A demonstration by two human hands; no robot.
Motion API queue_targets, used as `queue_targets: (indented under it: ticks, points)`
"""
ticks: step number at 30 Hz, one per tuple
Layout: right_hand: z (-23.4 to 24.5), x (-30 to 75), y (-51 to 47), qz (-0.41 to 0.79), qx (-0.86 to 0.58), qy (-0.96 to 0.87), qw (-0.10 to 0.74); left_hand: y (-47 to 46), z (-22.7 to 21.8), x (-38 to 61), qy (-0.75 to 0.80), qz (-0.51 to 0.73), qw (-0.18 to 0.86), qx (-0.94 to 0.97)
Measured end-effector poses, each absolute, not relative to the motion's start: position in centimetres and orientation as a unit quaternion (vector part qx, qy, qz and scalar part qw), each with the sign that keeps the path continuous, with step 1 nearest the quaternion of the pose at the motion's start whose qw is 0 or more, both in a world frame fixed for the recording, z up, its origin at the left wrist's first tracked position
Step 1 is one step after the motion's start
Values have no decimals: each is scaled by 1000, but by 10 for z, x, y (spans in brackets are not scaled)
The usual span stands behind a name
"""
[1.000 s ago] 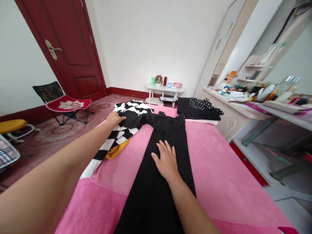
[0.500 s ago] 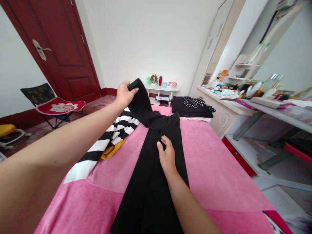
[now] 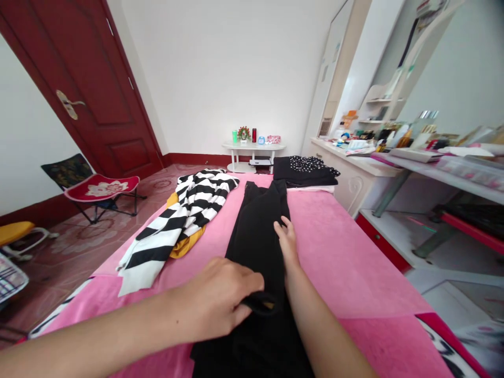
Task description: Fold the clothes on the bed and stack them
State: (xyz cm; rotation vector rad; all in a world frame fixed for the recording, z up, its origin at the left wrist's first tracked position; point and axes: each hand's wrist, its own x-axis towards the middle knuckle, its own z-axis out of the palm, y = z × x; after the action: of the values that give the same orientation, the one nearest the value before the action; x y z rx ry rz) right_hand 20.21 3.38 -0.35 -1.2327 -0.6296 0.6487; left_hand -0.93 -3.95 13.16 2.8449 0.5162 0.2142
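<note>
A long black garment (image 3: 258, 226) lies lengthwise on the pink bed cover, its sleeve laid down along its body. In the lower middle, my left hand (image 3: 224, 296) pinches the sleeve's end between thumb and fingers, and the round cuff opening shows beside the fingertips. My right hand (image 3: 289, 244) rests on the garment's right edge, fingers stretched out and slightly bent, holding nothing. Left of the garment lies a crumpled black-and-white striped top (image 3: 197, 205), with mustard-yellow cloth (image 3: 188, 244) partly under it.
Folded dark clothes (image 3: 299, 173) are stacked at the bed's far right corner. Beyond stands a small white table (image 3: 236, 148) with several small items. A cluttered dresser (image 3: 350, 181) borders the right side. A folding chair (image 3: 100, 189) and yellow stool (image 3: 16, 231) stand left.
My left hand has swung the sleeve end from the far upper left down toward me, onto the garment's body. My right hand has moved slightly right, to the garment's edge.
</note>
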Motion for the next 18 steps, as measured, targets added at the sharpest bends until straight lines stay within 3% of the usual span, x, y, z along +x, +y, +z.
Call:
queue_targets:
  ticks: [10, 16, 18]
  points:
    - [-4, 214, 35, 237, -566, -362, 702, -49, 144, 4, 152, 24, 322, 934]
    - [-4, 209, 31, 230, -607, -368, 666, -8, 115, 38, 31, -207, 583, 785]
    - [-3, 205, 29, 226, -605, -381, 661, 16, 108, 60, 73, -109, 578, 805]
